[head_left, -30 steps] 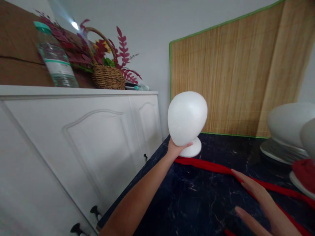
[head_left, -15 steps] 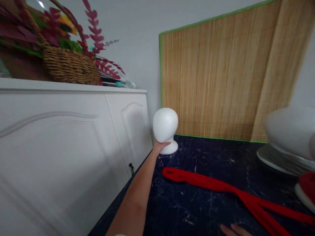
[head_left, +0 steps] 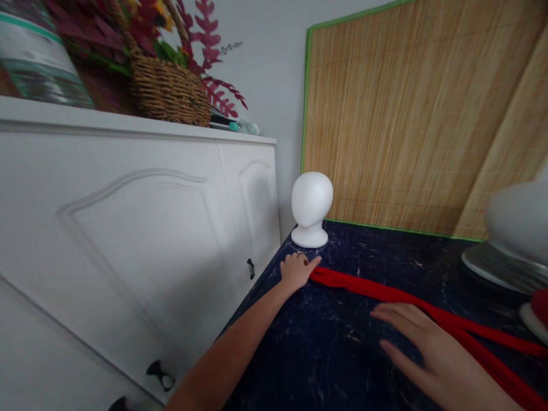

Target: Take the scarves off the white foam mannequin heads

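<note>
Resting on the dark marbled tabletop (head_left: 342, 354) at centre frame, the left hand (head_left: 296, 269) touches the end of a long red fabric strip (head_left: 385, 292), fingers loosely curled, empty; the right hand (head_left: 428, 348), lower right, lies spread and flat against the strip. A white foam mannequin head (head_left: 311, 208) stands upright just beyond.

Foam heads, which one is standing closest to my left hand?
The small white head in the corner by the cabinet, just beyond your left hand. The larger grey one stands far right.

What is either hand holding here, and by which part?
Nothing. The left hand touches the red cloth at its end; the right hand lies open.
</note>
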Demonstrator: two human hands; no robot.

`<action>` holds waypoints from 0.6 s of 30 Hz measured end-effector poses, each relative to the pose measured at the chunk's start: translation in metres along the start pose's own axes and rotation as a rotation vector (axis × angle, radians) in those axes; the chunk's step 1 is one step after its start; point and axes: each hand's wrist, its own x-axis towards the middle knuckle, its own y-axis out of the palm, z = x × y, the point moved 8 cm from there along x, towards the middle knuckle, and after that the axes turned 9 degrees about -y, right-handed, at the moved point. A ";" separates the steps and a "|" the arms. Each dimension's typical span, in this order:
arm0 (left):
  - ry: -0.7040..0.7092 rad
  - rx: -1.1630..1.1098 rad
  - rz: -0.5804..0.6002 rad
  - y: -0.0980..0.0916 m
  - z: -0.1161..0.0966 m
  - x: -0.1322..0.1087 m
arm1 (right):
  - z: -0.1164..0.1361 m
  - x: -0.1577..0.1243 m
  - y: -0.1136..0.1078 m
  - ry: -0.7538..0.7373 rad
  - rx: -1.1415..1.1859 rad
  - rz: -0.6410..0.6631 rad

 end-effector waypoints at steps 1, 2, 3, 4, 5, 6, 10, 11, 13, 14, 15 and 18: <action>0.024 0.018 0.026 0.003 -0.005 -0.011 | 0.000 0.021 0.008 -0.003 0.004 0.032; 0.046 0.028 0.054 0.006 -0.011 -0.020 | -0.001 0.043 0.017 -0.005 -0.014 0.055; 0.064 0.029 0.088 0.009 -0.016 -0.027 | -0.007 0.062 0.026 0.011 -0.043 0.061; 0.081 0.018 0.127 0.011 -0.022 -0.032 | -0.013 0.080 0.036 0.024 -0.052 0.068; 0.099 -0.002 0.169 0.010 -0.028 -0.036 | -0.018 0.095 0.048 0.029 -0.033 0.095; 0.121 -0.034 0.212 0.007 -0.034 -0.040 | -0.024 0.107 0.059 0.043 0.022 0.126; 0.241 -0.225 0.353 -0.042 -0.066 -0.062 | -0.002 0.128 0.088 0.041 0.501 0.355; 0.262 -0.260 0.372 -0.063 -0.074 -0.070 | 0.017 0.128 0.086 0.020 0.664 0.405; 0.279 -0.375 0.392 -0.106 -0.090 -0.089 | 0.068 0.126 0.066 -0.034 0.991 0.471; 0.274 -0.482 0.402 -0.127 -0.097 -0.101 | 0.097 0.124 0.049 -0.058 1.157 0.489; 0.251 -0.660 0.429 -0.144 -0.104 -0.114 | 0.125 0.124 0.029 -0.102 1.265 0.493; 0.157 -1.202 0.568 -0.161 -0.116 -0.161 | 0.194 0.133 -0.046 -0.299 1.369 0.344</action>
